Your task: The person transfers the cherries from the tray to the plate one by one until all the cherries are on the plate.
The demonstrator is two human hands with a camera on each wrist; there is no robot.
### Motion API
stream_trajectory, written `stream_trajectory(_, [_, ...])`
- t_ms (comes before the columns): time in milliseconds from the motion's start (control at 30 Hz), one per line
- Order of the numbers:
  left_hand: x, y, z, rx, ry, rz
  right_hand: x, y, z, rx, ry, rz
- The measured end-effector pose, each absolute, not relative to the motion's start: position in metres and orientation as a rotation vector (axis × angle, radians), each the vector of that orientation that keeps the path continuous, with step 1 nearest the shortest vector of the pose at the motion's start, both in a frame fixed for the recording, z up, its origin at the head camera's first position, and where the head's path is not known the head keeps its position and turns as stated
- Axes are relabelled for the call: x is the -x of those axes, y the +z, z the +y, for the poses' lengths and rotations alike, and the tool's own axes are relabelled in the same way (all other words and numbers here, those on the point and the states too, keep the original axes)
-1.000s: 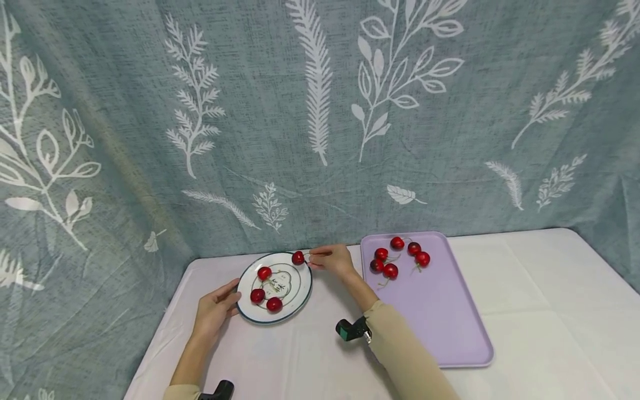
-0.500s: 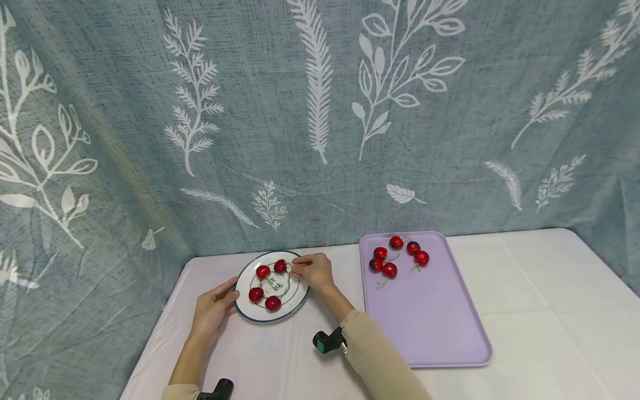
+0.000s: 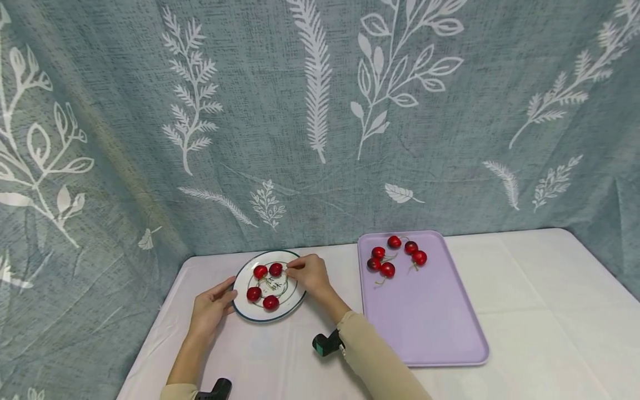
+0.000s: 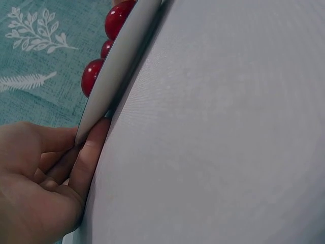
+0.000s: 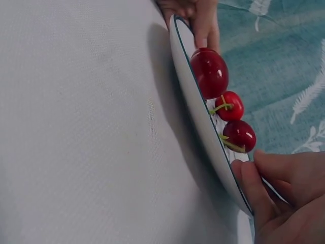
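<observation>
**Holding a plate by its rim, with a cherry at the other hand**

The person's right hand (image 3: pixel 311 275) is at the far right of the white plate (image 3: pixel 291 300), beside a dark-red cherry (image 3: pixel 275 269) lying on it. Its fingers are bent and drawn close together near that fruit's green stem (image 5: pixel 233 146); whether they pinch it cannot be told. The left hand (image 3: pixel 210 308) has the plate's left edge clamped between thumb above and fingers below.

The cherry looks light, glossy and smooth, so it would probably roll or slip under a fingertip; the thin stem seems the handiest hold, bendy and perhaps easily snapped. The plate appears stiff, likely breakable and slick, and best taken at its rim.

Three other cherries (image 3: pixel 271 303) lie on the plate, making four around its printed middle. Well to the right, a purple tray (image 3: pixel 425 316) with a raised edge holds six more cherries (image 3: pixel 387 270), all towards its far end.
</observation>
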State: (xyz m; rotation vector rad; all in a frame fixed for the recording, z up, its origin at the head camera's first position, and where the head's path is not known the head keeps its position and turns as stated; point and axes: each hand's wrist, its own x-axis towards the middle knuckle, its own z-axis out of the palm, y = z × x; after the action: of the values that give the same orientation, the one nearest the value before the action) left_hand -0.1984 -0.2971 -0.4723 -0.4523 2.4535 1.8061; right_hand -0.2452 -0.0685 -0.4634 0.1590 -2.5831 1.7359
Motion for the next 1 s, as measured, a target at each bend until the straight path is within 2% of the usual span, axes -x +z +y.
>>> stream_trajectory(467, [0.199, -0.472, -0.293, 0.445, 1.853, 2.425, 0.241, -0.458, -0.059, -0.163, 1.791, -2.619])
stream_trajectory(733, [0.198, -0.469, -0.293, 0.465, 1.817, 2.437, 0.241, -0.441, -0.042, -0.143, 2.178, -2.266])
stream_trajectory(1000, [0.198, -0.470, -0.294, 0.471, 1.800, 2.460, 0.243, -0.419, -0.001, -0.011, 2.446, -2.037])
